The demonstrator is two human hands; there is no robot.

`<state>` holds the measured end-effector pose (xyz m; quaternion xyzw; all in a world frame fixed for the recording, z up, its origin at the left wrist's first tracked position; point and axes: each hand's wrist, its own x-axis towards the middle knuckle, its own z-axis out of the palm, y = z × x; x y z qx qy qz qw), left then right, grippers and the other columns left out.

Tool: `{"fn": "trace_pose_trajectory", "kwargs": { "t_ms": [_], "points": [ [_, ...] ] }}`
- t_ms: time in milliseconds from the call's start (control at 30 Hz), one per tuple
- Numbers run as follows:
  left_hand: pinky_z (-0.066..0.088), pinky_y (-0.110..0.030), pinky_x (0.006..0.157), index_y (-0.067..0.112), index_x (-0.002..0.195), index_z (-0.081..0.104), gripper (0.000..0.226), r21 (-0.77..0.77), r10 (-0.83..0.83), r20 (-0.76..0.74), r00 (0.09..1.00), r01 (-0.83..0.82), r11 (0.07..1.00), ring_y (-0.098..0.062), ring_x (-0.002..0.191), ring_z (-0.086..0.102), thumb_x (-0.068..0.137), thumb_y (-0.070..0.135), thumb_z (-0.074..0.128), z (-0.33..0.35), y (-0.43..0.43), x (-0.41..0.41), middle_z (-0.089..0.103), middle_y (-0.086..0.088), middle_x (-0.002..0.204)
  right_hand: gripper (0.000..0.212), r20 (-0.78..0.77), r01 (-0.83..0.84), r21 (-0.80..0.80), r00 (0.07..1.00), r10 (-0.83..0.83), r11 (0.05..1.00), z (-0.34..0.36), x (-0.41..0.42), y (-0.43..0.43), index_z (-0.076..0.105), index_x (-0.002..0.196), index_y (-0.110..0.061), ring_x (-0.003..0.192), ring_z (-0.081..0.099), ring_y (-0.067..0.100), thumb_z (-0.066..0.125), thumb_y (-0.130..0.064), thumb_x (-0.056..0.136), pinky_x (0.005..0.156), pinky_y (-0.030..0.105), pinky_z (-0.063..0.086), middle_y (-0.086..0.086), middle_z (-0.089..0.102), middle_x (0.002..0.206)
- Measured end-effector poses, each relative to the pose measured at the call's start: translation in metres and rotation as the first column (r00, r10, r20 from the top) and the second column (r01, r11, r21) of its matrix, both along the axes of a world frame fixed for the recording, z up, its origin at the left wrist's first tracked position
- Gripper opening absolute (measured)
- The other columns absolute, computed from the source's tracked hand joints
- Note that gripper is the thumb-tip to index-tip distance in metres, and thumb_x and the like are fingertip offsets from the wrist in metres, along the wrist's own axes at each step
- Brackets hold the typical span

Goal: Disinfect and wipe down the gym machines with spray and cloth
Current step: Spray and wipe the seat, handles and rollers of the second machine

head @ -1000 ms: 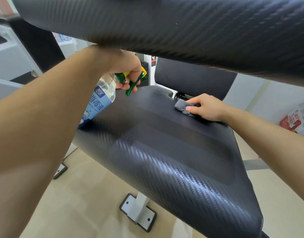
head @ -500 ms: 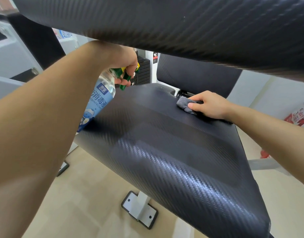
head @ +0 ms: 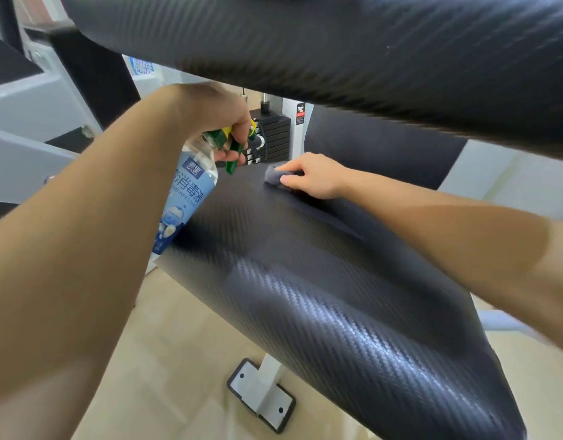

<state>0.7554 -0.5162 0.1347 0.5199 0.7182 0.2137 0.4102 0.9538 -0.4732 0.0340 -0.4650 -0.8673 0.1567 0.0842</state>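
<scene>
A black carbon-pattern seat pad [head: 337,296] of a gym machine slopes across the middle of the view. My left hand [head: 223,122] grips a clear disinfectant spray bottle [head: 186,198] with a blue label and green trigger, held beside the pad's far left edge. My right hand [head: 308,176] holds a small grey cloth [head: 274,177] bunched under the fingers and presses it on the far end of the pad.
A second black pad [head: 337,52] hangs close overhead across the top. A back pad [head: 378,154] stands behind the seat, with a black weight stack [head: 274,138] beyond. A white metal foot [head: 261,395] sits on the beige floor below.
My right hand has slid the cloth leftward along the far end of the pad, closer to the bottle. The left hand with the bottle has stayed roughly in place.
</scene>
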Motion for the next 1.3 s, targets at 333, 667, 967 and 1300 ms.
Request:
{"fn": "trace_pose_trajectory", "kwargs": {
  "t_ms": [333,667,967,1300],
  "points": [
    [0.051,-0.018,0.041,-0.005,0.117,0.060,0.027,-0.035,0.007,0.029,1.000,-0.006,0.999,-0.018,0.065,0.067,0.093,0.003,0.049,0.006,-0.015,0.007,0.071,-0.020,0.102,0.035,-0.176,-0.201,-0.001,0.964,0.198,0.980,-0.006,0.026,-0.037,0.063,0.134,-0.024,0.111,0.050,-0.012,0.060,-0.018,0.099,0.092,0.009,0.038,-0.023,0.062,0.121],
    [0.053,-0.019,0.044,-0.005,0.120,0.063,0.033,-0.028,0.032,0.079,0.996,-0.030,0.999,-0.024,0.088,0.072,0.090,0.002,0.053,0.003,-0.013,0.003,0.072,-0.022,0.111,0.015,0.065,0.202,-0.030,0.978,-0.200,0.979,-0.025,0.056,0.015,0.060,0.091,-0.014,0.091,0.058,0.029,0.047,-0.021,0.095,0.074,0.037,0.039,0.009,0.065,0.096],
    [0.053,-0.022,0.045,-0.005,0.109,0.064,0.024,-0.042,0.009,0.088,0.996,-0.006,0.999,-0.024,0.081,0.077,0.087,0.003,0.056,-0.004,0.000,-0.004,0.075,-0.021,0.102,0.043,-0.168,-0.187,-0.057,0.970,0.175,0.981,-0.016,0.064,-0.029,0.054,0.142,-0.031,0.124,0.052,-0.007,0.054,-0.015,0.102,0.098,0.014,0.036,-0.024,0.056,0.136],
    [0.047,-0.020,0.039,-0.001,0.101,0.064,0.017,-0.072,-0.018,0.052,0.998,0.021,0.997,-0.017,0.042,0.066,0.091,0.005,0.052,-0.003,0.009,-0.006,0.076,-0.019,0.088,0.046,0.217,0.277,-0.074,0.942,-0.255,0.958,-0.040,0.001,0.100,0.044,0.142,0.000,0.136,0.043,0.034,0.028,-0.028,0.109,0.105,0.032,0.033,0.020,0.044,0.150]
  ]
}}
